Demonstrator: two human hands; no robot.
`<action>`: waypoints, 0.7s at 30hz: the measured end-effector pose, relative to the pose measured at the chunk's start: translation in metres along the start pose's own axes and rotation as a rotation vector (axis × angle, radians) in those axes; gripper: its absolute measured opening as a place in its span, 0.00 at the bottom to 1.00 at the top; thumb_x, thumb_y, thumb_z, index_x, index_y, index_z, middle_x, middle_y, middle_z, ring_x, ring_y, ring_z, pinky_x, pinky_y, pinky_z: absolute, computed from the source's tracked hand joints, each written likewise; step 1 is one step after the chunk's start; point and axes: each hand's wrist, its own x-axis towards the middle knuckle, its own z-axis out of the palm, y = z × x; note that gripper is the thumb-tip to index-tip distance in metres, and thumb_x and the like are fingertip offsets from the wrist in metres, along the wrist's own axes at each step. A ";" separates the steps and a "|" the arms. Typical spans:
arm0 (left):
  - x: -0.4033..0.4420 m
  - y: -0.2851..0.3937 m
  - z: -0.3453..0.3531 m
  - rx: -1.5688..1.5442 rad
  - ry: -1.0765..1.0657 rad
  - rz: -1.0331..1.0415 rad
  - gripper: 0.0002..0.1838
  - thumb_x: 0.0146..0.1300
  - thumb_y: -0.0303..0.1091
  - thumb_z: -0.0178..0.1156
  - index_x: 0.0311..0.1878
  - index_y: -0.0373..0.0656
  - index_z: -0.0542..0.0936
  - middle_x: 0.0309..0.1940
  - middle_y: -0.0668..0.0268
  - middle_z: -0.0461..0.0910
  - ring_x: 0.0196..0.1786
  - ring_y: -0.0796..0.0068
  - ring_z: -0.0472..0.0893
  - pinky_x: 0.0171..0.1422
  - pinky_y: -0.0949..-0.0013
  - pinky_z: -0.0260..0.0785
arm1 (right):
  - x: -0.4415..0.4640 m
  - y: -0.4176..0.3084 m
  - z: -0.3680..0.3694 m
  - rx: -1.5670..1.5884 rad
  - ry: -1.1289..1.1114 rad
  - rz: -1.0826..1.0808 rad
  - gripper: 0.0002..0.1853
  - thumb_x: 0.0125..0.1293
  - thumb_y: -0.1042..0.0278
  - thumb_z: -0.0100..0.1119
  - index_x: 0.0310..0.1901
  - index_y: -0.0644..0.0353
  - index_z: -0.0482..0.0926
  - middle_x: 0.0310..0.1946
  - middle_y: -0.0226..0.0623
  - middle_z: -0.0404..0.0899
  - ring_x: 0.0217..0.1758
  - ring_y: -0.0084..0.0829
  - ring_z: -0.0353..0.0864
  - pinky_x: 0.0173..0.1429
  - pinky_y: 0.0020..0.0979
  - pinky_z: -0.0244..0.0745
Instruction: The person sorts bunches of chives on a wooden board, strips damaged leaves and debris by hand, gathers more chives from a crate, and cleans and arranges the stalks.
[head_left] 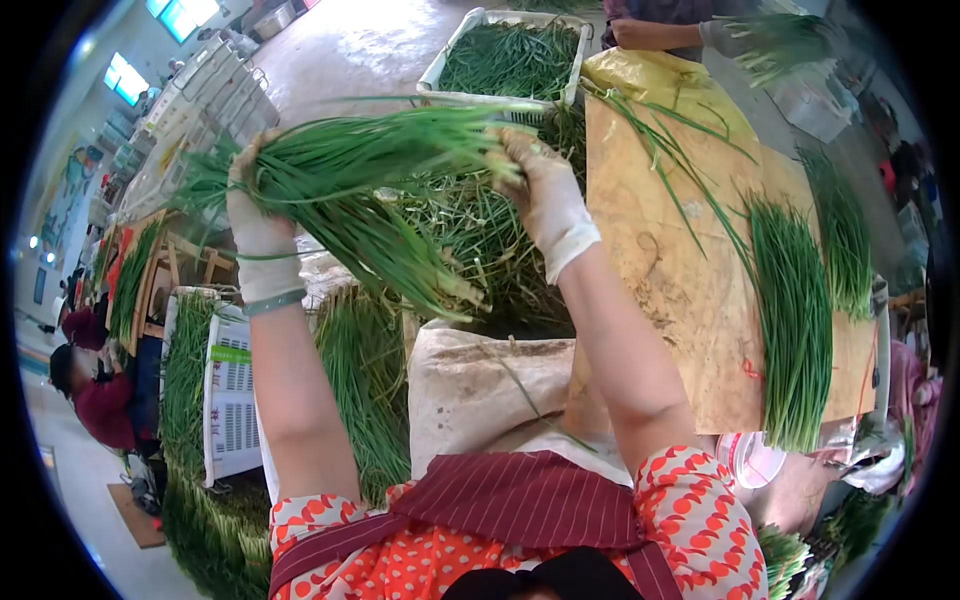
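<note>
My left hand point(262, 205), in a pale glove, is wrapped round the leafy end of a bunch of long green stalks point(350, 160). At the pale root end of the same bunch is my right hand point(540, 185), also gloved, its fingers bent against the stalks. Some stalks hang down between the hands, slanting toward the lower right. Beneath the bunch lies a heap of loose, partly yellowed stalks point(470, 235). To the right, a neat green bundle point(790, 320) rests on a wooden board point(660, 320).
A white crate point(432, 80) of greens stands ahead. At the upper right, a co-worker's gloved hand point(720, 38) holds stalks. Another person point(100, 405) is at far left, near a white crate point(228, 400). A pale cloth point(470, 385) lies before me.
</note>
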 end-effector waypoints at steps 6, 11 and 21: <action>0.013 -0.008 -0.026 0.033 -0.098 -0.190 0.14 0.66 0.33 0.48 0.48 0.35 0.76 0.45 0.55 0.79 0.46 0.62 0.80 0.53 0.60 0.75 | 0.009 -0.019 -0.001 -0.029 0.084 -0.092 0.14 0.67 0.63 0.55 0.52 0.58 0.75 0.35 0.29 0.79 0.32 0.20 0.77 0.35 0.21 0.75; 0.007 -0.010 -0.025 -0.028 -0.082 -0.140 0.12 0.66 0.32 0.47 0.44 0.36 0.77 0.42 0.55 0.80 0.44 0.62 0.80 0.51 0.60 0.76 | 0.003 -0.018 -0.020 -0.318 0.018 -0.146 0.16 0.69 0.67 0.52 0.58 0.55 0.73 0.32 0.26 0.79 0.29 0.16 0.73 0.36 0.19 0.72; 0.018 -0.031 -0.049 -0.103 -0.059 -0.143 0.12 0.65 0.29 0.46 0.44 0.34 0.76 0.40 0.54 0.79 0.39 0.62 0.81 0.43 0.62 0.79 | -0.019 -0.004 -0.009 -0.118 0.010 -0.123 0.32 0.60 0.63 0.64 0.64 0.64 0.64 0.43 0.34 0.81 0.33 0.21 0.79 0.42 0.20 0.74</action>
